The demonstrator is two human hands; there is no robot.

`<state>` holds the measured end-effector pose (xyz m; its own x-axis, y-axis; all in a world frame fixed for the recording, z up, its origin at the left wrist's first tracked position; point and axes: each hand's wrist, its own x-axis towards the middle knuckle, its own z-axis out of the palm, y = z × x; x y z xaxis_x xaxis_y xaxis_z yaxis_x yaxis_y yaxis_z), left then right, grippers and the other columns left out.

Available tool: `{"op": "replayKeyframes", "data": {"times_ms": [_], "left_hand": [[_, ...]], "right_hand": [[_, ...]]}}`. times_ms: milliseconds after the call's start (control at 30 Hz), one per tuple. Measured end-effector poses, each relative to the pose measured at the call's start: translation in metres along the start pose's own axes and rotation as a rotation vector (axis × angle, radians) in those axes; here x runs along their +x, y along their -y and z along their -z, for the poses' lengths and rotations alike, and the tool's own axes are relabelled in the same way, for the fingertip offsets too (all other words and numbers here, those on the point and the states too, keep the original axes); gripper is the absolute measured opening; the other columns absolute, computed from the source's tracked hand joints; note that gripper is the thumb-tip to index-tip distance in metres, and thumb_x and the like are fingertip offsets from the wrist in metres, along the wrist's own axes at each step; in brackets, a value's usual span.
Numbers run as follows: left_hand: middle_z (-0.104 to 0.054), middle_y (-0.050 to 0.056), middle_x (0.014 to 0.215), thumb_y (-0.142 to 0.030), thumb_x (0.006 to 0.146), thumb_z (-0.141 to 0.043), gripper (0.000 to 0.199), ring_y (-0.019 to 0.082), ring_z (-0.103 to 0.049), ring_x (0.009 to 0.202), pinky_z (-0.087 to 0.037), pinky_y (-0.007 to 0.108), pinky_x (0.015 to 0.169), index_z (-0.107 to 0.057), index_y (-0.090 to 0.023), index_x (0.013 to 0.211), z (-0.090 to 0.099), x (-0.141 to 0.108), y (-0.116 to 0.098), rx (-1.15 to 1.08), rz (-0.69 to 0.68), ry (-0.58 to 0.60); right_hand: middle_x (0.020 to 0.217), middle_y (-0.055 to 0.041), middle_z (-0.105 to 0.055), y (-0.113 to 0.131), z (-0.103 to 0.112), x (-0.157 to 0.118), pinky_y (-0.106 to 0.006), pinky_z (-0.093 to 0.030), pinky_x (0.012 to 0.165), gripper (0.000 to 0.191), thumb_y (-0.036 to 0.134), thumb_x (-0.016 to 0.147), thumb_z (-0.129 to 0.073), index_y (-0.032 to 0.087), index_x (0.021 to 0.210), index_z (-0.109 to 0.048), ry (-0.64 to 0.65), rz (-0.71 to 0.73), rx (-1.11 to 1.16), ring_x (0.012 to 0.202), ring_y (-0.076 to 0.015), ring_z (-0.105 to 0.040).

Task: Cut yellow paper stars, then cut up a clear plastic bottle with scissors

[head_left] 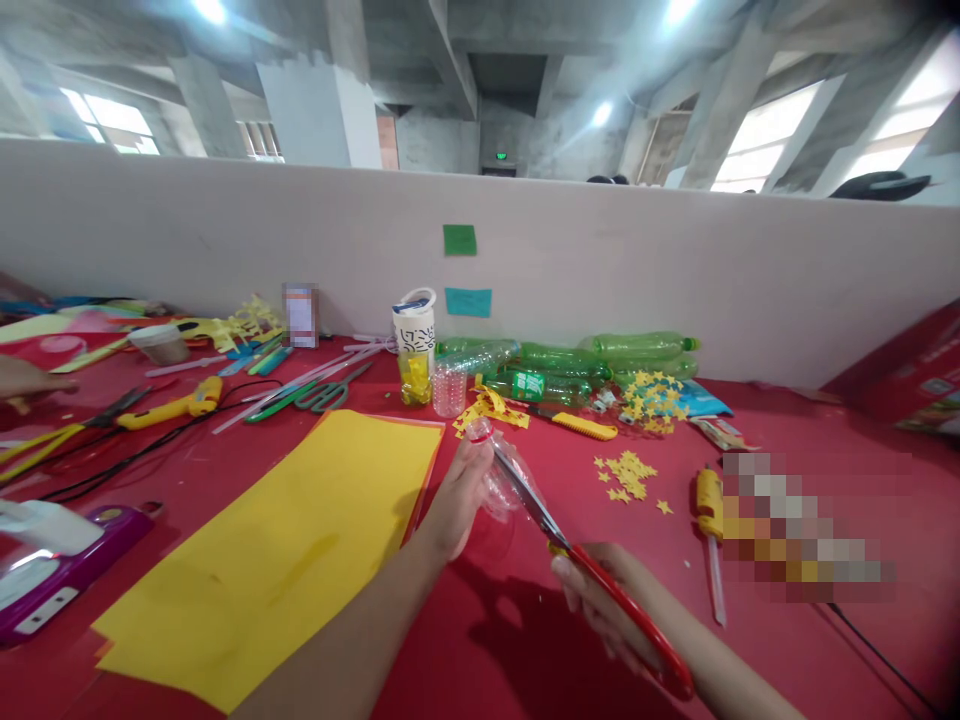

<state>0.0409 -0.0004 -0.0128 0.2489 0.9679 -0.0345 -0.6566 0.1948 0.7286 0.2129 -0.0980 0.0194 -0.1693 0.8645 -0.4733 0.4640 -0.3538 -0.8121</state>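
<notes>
My left hand (466,490) is wrapped round the cut-off top of a clear plastic bottle (511,480), its neck pointing away from me. Red-handled scissors (592,580) are gripped in my right hand (600,605), and their blades lie against the bottle piece near its neck. Whether the blades are cutting into the plastic I cannot tell. Beneath my left forearm lie stacked yellow sheets (300,540). Just beyond my hands are yellow paper scraps (495,408) and a clear plastic cup (450,390).
Green plastic bottles (555,372) lie along the white partition (360,240). Yellow paper stars (628,475), a yellow cutter knife (585,427) and a yellow glue gun (709,505) are to the right. A purple power strip (82,560) and another person's hand (30,382) are at left.
</notes>
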Motion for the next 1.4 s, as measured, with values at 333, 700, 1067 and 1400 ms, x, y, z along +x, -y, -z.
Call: {"op": "replayKeyframes", "data": {"times_ms": [333, 700, 1067, 1400], "left_hand": [[-0.065, 0.003, 0.08, -0.036, 0.083, -0.06, 0.018, 0.02, -0.065, 0.08, -0.053, 0.042, 0.08, -0.058, -0.019, 0.084, 0.016, 0.016, -0.039, -0.299, -0.014, -0.085], [-0.066, 0.005, 0.084, -0.024, 0.079, -0.062, 0.011, 0.02, -0.064, 0.083, -0.051, 0.041, 0.084, -0.061, -0.016, 0.087, 0.015, 0.014, -0.033, -0.271, 0.098, -0.064], [-0.066, 0.007, 0.088, -0.025, 0.082, -0.059, 0.012, 0.021, -0.063, 0.084, -0.05, 0.041, 0.083, -0.061, -0.015, 0.088, 0.012, 0.013, -0.027, -0.233, 0.089, -0.031], [-0.066, 0.007, 0.091, -0.025, 0.082, -0.06, 0.012, 0.021, -0.063, 0.086, -0.05, 0.043, 0.083, -0.06, -0.017, 0.09, 0.01, 0.009, -0.025, -0.177, 0.104, -0.046]], "right_hand": [[0.06, 0.0043, -0.041, -0.012, 0.02, 0.006, -0.019, -0.028, 0.044, 0.055, 0.074, 0.081, -0.042, 0.02, 0.07, -0.04, 0.002, 0.217, -0.287, 0.049, -0.0088, -0.041], [0.054, 0.0065, -0.038, -0.006, 0.018, -0.001, -0.018, -0.028, 0.041, 0.056, 0.074, 0.08, -0.043, 0.019, 0.073, -0.042, 0.083, 0.155, -0.191, 0.045, -0.0078, -0.041], [0.049, 0.009, -0.035, -0.006, 0.014, -0.002, -0.016, -0.027, 0.036, 0.054, 0.072, 0.077, -0.053, 0.019, 0.071, -0.045, 0.106, 0.148, -0.113, 0.037, -0.0048, -0.035], [0.044, 0.0107, -0.034, -0.004, 0.012, -0.002, -0.017, -0.032, 0.037, 0.057, 0.076, 0.077, -0.048, 0.019, 0.072, -0.044, 0.114, 0.137, -0.062, 0.034, -0.0047, -0.034]]}}
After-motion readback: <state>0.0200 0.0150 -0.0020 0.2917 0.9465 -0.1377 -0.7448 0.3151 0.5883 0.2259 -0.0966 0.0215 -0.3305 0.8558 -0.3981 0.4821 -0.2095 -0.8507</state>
